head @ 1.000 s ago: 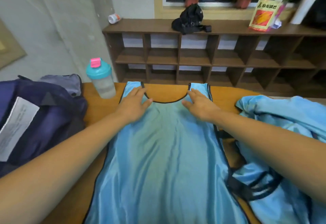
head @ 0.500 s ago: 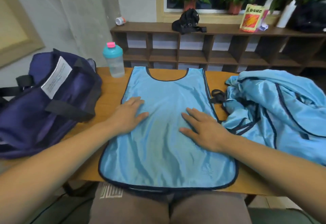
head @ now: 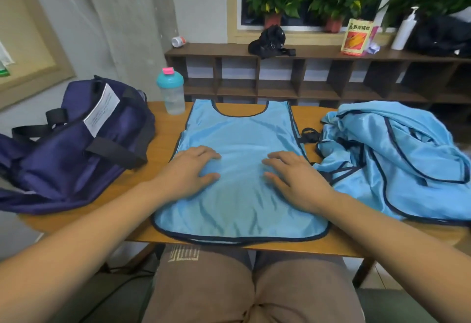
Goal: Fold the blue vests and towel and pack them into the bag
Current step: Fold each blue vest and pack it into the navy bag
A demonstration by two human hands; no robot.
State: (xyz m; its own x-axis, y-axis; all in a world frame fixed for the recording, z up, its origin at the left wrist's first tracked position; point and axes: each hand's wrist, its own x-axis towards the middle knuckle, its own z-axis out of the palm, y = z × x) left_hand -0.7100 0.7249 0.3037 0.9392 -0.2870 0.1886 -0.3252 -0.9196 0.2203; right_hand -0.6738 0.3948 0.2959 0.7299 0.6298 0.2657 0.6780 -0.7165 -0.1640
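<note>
**Head view.** A sky-blue satin vest with dark navy piping lies spread flat on the orange-brown wooden surface. Its neckline points away from me and its hem is at the near edge.

- **Grips:** My left grip and right grip both rest palm-down on the vest's middle. The fingers are straight and released, grasping nothing. The left sits toward the vest's left edge and the right toward its right edge.
- **Progress, as I judge it:** this vest is laid out smooth but carries no fold.
- **Right of the vest:** just beside it is a crumpled heap of the same sky-blue fabric. I cannot tell how many vests it holds, or whether the towel is among them.
- **Left of the vest:** the dark purple fabric duffel bag sits with nothing blue showing in it.
- **Beyond the vest's left shoulder:** a clear shaker bottle with a teal lid stands upright.
- **Remaining:** every fold and all the packing.
</note>
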